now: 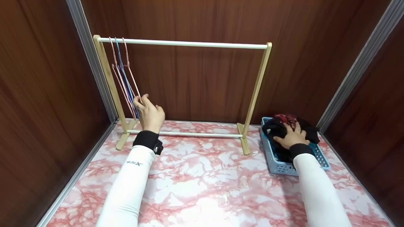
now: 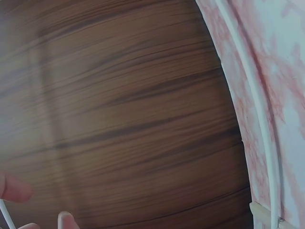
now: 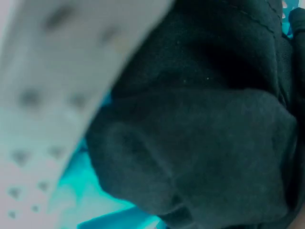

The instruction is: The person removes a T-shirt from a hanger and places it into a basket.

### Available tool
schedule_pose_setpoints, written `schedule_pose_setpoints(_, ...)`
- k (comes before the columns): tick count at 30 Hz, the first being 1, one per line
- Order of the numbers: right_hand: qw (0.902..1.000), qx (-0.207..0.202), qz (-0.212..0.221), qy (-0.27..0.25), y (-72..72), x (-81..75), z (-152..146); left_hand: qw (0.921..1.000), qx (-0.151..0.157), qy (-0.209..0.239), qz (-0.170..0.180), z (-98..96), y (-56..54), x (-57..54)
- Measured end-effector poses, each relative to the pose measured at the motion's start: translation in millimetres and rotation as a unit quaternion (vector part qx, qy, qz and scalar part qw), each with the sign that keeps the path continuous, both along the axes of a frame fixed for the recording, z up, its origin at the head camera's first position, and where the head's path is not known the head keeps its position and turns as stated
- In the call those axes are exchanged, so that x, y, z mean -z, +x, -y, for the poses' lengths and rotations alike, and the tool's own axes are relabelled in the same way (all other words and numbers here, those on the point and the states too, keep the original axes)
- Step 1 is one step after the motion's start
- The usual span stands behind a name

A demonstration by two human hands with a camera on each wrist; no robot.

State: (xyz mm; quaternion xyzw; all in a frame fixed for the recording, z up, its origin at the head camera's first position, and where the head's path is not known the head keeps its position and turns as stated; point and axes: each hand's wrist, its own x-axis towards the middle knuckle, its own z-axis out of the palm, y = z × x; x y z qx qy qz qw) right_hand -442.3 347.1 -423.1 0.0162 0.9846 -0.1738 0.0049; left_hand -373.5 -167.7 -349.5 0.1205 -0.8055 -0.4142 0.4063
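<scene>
My left hand (image 1: 151, 115) is at the rack's left end, its fingers bent around the lower end of a pink clothes hanger (image 1: 133, 78). In the left wrist view, fingertips (image 2: 16, 189) show beside a short piece of thin pale rod (image 2: 6, 214). A blue hanger (image 1: 118, 52) and another pink hanger (image 1: 112, 47) hang just left of it. Over on the right, my right hand (image 1: 293, 138) lies with fingers spread on a pile of black clothing (image 1: 274, 127) with a dark red patterned piece (image 1: 286, 119). Black cloth (image 3: 200, 148) fills most of the right wrist view.
The wooden-legged rack has a white top rail (image 1: 189, 43) and a low white bar (image 1: 202, 134). A light blue perforated basket (image 1: 281, 168) holds the clothing. Brown wood-grain panels (image 1: 195, 85) enclose the red-and-white marbled surface (image 1: 195, 176) on three sides.
</scene>
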Motion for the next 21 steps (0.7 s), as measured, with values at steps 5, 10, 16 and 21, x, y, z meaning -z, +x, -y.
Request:
schedule_pose_setpoints(5, 1.0000, -0.003, -0.004, 0.003, 0.2, 1.8, 1.9, 0.9977, -0.015, -0.063, -0.019, -7.0, 3.0, 14.1)
schedule_pose_setpoints(10, 0.9996, 0.005, -0.028, -0.003, -0.5, 0.8, 3.7, 0.9917, -0.019, -0.127, -0.008, -14.6, 8.6, 23.9)
schedule_pose_setpoints(16, 0.9978, 0.009, -0.065, 0.000, -0.2, -1.0, 7.9, 0.9810, -0.026, -0.192, -0.012, -21.0, 18.8, 35.1)
schedule_pose_setpoints(21, 0.9973, 0.021, -0.070, 0.000, 4.7, -3.4, 13.7, 0.9716, -0.004, -0.231, -0.052, -28.4, 28.6, 48.9)
